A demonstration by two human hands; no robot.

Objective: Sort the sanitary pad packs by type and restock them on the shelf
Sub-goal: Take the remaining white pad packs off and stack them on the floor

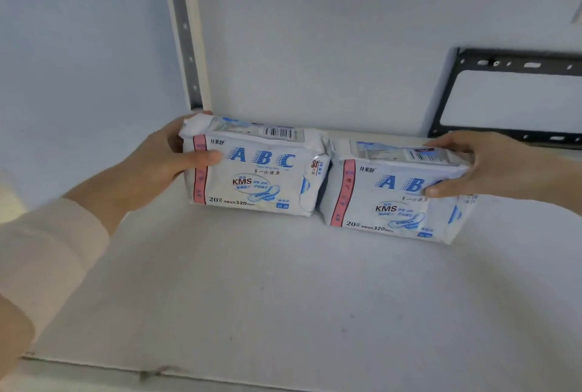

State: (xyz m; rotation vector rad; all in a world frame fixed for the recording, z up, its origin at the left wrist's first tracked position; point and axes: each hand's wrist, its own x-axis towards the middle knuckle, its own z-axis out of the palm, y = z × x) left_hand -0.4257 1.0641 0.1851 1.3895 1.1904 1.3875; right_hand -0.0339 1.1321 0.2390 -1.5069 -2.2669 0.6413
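**ABC and KMS, twice over**

The left hand gripped one white-and-blue plastic pad pack by its end; the right hand gripped the matching second pack. Both read "ABC", "KMS", "20", "320mm". They stood touching near the back of the white shelf, bare board in front.

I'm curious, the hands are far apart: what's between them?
Head view: the left pack and right pack, side by side on the shelf, held by the left hand and right hand.
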